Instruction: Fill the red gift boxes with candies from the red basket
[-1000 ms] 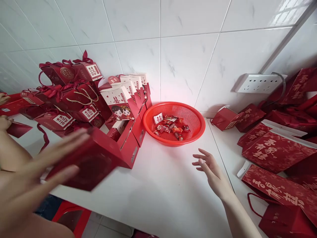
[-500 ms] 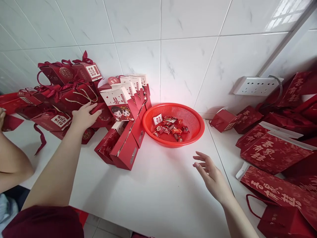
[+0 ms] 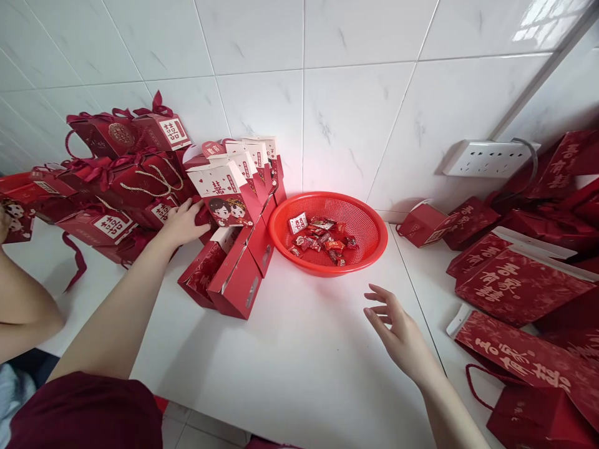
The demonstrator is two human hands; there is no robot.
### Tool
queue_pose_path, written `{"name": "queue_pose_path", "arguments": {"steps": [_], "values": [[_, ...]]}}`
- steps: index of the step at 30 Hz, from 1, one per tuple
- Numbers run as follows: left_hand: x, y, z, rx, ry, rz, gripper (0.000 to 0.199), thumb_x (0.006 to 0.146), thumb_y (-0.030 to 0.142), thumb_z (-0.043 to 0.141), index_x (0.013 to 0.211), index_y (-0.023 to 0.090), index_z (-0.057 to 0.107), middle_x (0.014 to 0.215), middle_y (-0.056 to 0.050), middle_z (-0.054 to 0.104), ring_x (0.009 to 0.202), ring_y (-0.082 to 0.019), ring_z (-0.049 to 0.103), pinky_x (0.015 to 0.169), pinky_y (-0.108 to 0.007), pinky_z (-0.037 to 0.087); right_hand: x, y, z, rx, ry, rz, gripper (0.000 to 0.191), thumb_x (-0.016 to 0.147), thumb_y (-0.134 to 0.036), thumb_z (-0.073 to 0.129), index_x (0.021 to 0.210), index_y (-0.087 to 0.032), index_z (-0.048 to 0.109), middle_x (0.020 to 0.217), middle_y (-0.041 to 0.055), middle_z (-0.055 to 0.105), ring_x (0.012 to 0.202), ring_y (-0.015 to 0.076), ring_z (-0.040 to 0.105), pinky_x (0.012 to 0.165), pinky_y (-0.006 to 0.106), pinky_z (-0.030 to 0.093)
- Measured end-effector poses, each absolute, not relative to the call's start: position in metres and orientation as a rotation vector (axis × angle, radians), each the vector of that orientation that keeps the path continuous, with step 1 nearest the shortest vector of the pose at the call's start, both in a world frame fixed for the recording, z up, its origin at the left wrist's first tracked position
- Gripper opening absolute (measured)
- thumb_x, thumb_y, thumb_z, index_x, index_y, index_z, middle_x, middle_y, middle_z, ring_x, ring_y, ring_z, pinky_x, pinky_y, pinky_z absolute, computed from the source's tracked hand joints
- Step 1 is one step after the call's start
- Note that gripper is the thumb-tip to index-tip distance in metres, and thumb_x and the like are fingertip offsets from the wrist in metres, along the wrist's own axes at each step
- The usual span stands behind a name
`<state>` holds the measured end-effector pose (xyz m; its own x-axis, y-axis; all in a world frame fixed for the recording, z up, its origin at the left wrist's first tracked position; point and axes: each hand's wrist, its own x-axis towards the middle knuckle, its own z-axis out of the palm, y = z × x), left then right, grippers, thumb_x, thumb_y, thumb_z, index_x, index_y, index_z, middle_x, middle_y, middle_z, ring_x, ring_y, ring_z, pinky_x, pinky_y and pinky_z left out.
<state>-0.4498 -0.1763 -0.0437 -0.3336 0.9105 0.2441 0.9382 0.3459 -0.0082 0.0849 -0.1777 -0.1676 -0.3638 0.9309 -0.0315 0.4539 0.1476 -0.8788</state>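
Note:
My left hand (image 3: 185, 224) is closed around a small dark red gift box (image 3: 203, 215), which my fingers partly cover, just left of a row of upright printed boxes. The nearest of these, a white-topped candy box (image 3: 224, 193), shows a cartoon couple. In front of them lean plain red boxes (image 3: 238, 280) with silver marks. My right hand (image 3: 393, 330) hovers over the white table, fingers apart and holding nothing. Behind it stands a red plastic basket (image 3: 327, 271), with several wrapped candies (image 3: 322, 240) inside.
Stacked red gift boxes (image 3: 112, 178) with ribbons and cords fill the left. More red boxes and bags (image 3: 519, 287) crowd the right. A white power strip (image 3: 486, 159) rests by the tiled wall. At far left another person's arm (image 3: 28, 305) reaches to a printed red box (image 3: 19, 218).
My left hand has moved right with the small red box, uncovering a box with a white label behind it. The other person's box now shows its cartoon print. My right hand stays nearly still.

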Motion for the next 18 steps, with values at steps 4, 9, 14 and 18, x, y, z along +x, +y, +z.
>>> {"name": "queue_pose_path", "arguments": {"steps": [4, 9, 14, 18], "values": [[-0.460, -0.184, -0.036, -1.675, -2.360, -0.284, 0.072, 0.083, 0.054, 0.059, 0.145, 0.019, 0.047, 0.150, -0.012, 0.046, 0.135, -0.031, 0.044, 0.112, -0.047, 0.034, 0.084, -0.179, -0.168, -1.320, -1.912, 1.160, 0.049, 0.096, -0.055, 0.047, 0.139, -0.034, 0.039, 0.135, 0.0072, 0.055, 0.103, 0.0213, 0.063, 0.085, 0.038, 0.057], [-0.460, -0.185, -0.042, -1.587, -2.324, -0.440, 0.065, 0.085, 0.056, 0.056, 0.139, 0.019, 0.054, 0.140, -0.008, 0.054, 0.128, -0.026, 0.049, 0.112, -0.042, 0.036, 0.083, -0.178, -0.169, -1.316, -1.919, 1.155, 0.049, 0.096, -0.055, 0.048, 0.139, -0.033, 0.040, 0.135, 0.0082, 0.055, 0.102, 0.0217, 0.063, 0.085, 0.039, 0.057], [-0.454, -0.180, -0.048, -1.577, -2.307, -0.505, 0.061, 0.086, 0.054, 0.056, 0.136, 0.018, 0.057, 0.140, -0.007, 0.053, 0.129, -0.026, 0.048, 0.112, -0.041, 0.037, 0.083, -0.178, -0.168, -1.322, -1.931, 1.145, 0.049, 0.096, -0.055, 0.047, 0.139, -0.032, 0.040, 0.134, 0.0086, 0.055, 0.101, 0.0216, 0.064, 0.086, 0.040, 0.056], [-0.450, -0.181, -0.046, -1.580, -2.285, -0.526, 0.058, 0.087, 0.050, 0.056, 0.135, 0.018, 0.056, 0.137, -0.005, 0.055, 0.129, -0.021, 0.047, 0.113, -0.037, 0.036, 0.083, -0.178, -0.168, -1.316, -1.936, 1.136, 0.049, 0.096, -0.054, 0.048, 0.139, -0.031, 0.040, 0.134, 0.0100, 0.056, 0.101, 0.0225, 0.064, 0.085, 0.041, 0.057]]}}
